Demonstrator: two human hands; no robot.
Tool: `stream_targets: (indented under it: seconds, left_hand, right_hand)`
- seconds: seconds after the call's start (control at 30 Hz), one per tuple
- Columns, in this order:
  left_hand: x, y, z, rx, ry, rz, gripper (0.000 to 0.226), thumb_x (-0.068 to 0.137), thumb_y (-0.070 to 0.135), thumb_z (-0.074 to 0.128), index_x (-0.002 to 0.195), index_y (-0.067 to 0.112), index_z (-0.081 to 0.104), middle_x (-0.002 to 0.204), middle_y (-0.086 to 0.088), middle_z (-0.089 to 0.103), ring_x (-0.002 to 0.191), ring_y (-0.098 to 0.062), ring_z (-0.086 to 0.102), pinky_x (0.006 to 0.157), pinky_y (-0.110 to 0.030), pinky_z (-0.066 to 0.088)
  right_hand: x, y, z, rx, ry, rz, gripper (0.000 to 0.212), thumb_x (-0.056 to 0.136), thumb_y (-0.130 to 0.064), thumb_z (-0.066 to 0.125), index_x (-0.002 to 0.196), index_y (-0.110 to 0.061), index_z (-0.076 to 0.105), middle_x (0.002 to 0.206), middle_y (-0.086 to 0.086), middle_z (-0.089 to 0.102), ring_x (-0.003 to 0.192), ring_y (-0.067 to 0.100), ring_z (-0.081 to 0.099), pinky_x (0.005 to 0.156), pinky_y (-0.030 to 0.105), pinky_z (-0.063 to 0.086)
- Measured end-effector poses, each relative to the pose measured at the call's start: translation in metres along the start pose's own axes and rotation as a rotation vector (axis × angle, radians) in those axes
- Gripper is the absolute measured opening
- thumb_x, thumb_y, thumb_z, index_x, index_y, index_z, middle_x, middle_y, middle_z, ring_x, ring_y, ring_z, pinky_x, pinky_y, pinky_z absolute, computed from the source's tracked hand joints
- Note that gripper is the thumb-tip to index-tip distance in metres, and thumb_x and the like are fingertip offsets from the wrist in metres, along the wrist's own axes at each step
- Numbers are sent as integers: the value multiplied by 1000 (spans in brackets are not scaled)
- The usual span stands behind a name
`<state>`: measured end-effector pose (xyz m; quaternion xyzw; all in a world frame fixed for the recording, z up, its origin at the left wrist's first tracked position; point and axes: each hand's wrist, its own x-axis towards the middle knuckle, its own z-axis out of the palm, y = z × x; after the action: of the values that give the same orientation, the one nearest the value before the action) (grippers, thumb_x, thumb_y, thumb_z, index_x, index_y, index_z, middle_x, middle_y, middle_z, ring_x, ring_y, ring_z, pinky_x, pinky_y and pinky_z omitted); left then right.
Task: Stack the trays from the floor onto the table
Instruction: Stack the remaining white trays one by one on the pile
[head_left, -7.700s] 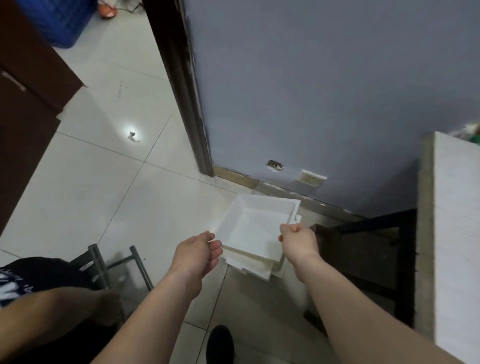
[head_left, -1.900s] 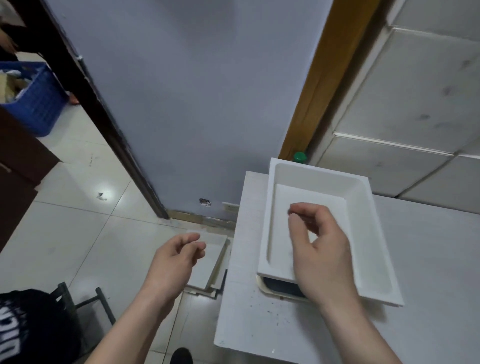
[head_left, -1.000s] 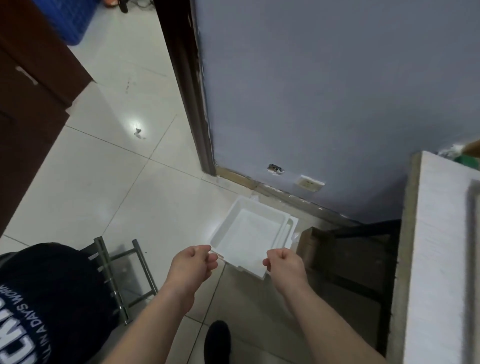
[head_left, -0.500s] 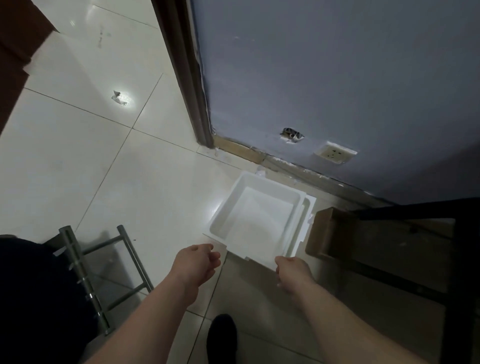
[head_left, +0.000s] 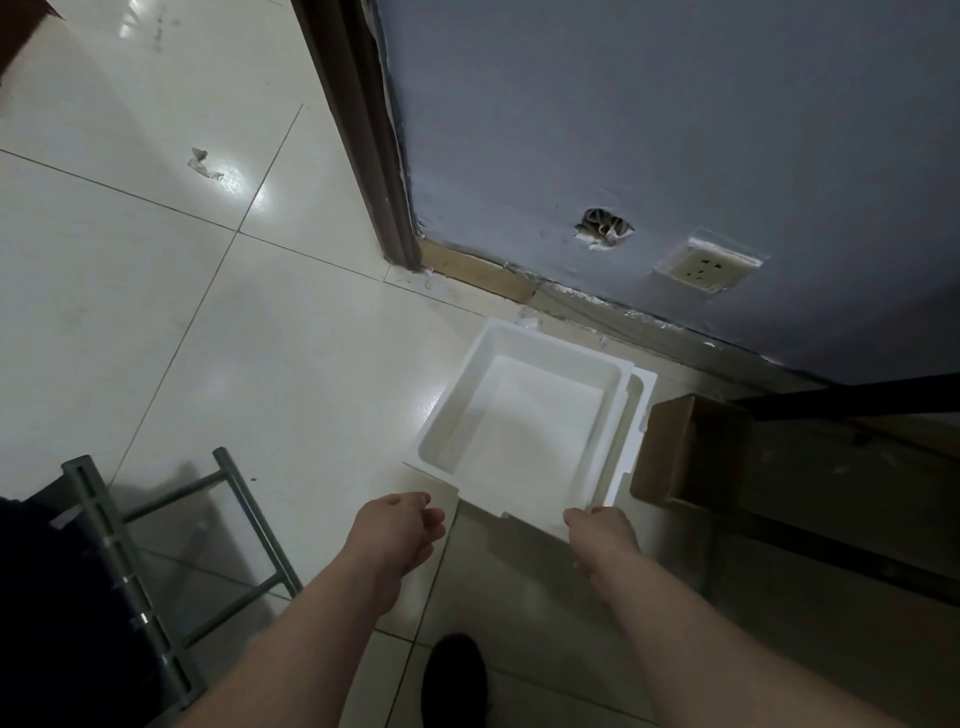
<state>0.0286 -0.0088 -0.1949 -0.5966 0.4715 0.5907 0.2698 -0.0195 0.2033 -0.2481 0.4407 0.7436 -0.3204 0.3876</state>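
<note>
A white tray (head_left: 519, 415) lies on the tiled floor by the grey wall. It is nested on another white tray (head_left: 632, 410), whose rim shows along its right side. My right hand (head_left: 600, 538) is at the top tray's near right corner, with its fingers closed over the rim. My left hand (head_left: 400, 525) hovers just short of the near left corner. Its fingers are loosely curled and hold nothing. The table top is out of view.
A brown cardboard box (head_left: 691, 452) stands right next to the trays, under a dark table frame (head_left: 841, 397). A grey metal chair frame (head_left: 156, 545) is at the lower left. My black shoe (head_left: 454, 675) is on the floor below the hands.
The view has dropped closer to the floor. Both hands have moved forward to the tray, and my right hand now touches its near right corner.
</note>
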Motion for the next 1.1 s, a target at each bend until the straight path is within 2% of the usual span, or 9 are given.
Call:
stream_targets:
  seconds: [0.07, 0.23, 0.4, 0.53, 0.6, 0.67, 0.87, 1.0, 1.1]
  left_hand:
    - [2, 0, 4, 12, -7, 2, 25, 104, 15, 47, 121, 8, 65, 105, -12, 74, 94, -23, 71, 81, -32, 56]
    - [4, -2, 9, 22, -12, 10, 24, 104, 15, 48, 119, 7, 65, 104, -12, 74, 91, -22, 70, 80, -32, 55]
    - [5, -6, 10, 34, -13, 11, 24, 104, 15, 48, 120, 7, 64, 105, -12, 74, 93, -22, 71, 75, -30, 55]
    - [5, -9, 10, 41, -9, 12, 24, 104, 15, 48, 119, 7, 64, 107, -13, 74, 92, -22, 71, 76, -30, 55]
    - [2, -9, 9, 42, -6, 9, 24, 104, 15, 48, 119, 7, 65, 107, -13, 74, 92, -22, 71, 76, -31, 55]
    - [-2, -9, 8, 37, -11, 13, 24, 104, 15, 48, 120, 7, 64, 108, -14, 74, 93, -22, 71, 76, -31, 55]
    - [-23, -1, 0, 4, -8, 39, 22, 104, 16, 50, 118, 7, 64, 106, -13, 74, 92, -24, 70, 73, -31, 55]
    - [-39, 7, -7, -13, 22, 67, 12, 103, 13, 50, 104, 9, 61, 94, -10, 65, 83, -23, 63, 72, -33, 53]
    - [-55, 14, -11, -25, 78, 93, 12, 103, 17, 50, 109, 9, 57, 95, -7, 59, 94, -24, 61, 83, -40, 56]
  right_hand:
    - [3, -2, 1, 2, -16, 5, 51, 92, -16, 58, 140, 2, 54, 128, 20, 60, 107, 43, 63, 86, 43, 55]
    - [6, -4, 3, 23, -46, 50, 43, 94, -9, 59, 136, 3, 55, 89, 10, 51, 71, 27, 54, 92, 52, 58]
    - [5, -6, 5, 33, -41, 44, 42, 93, -8, 58, 134, 1, 58, 87, 8, 52, 73, 28, 57, 87, 49, 61]
    - [5, -6, 4, 44, -50, 22, 22, 93, -10, 58, 110, 3, 63, 83, 11, 58, 75, 31, 62, 86, 50, 61]
    - [1, -8, 1, 1, -52, -35, 28, 93, -18, 59, 108, 5, 65, 91, 15, 65, 86, 37, 67, 76, 42, 58]
    - [-8, -13, -3, -68, -53, -120, 29, 96, -26, 59, 109, -1, 65, 99, 11, 63, 93, 34, 63, 78, 34, 49]
    - [-39, -42, -21, -142, -25, -283, 25, 95, -35, 55, 80, -15, 48, 83, 3, 53, 77, 25, 53, 69, 34, 43]
    - [-66, -59, -37, -129, -49, -316, 22, 97, -31, 53, 83, -15, 48, 83, 1, 50, 79, 24, 51, 71, 33, 42]
    - [-87, -65, -51, -127, -70, -345, 23, 97, -29, 52, 80, -14, 48, 83, 2, 50, 71, 19, 48, 64, 31, 40]
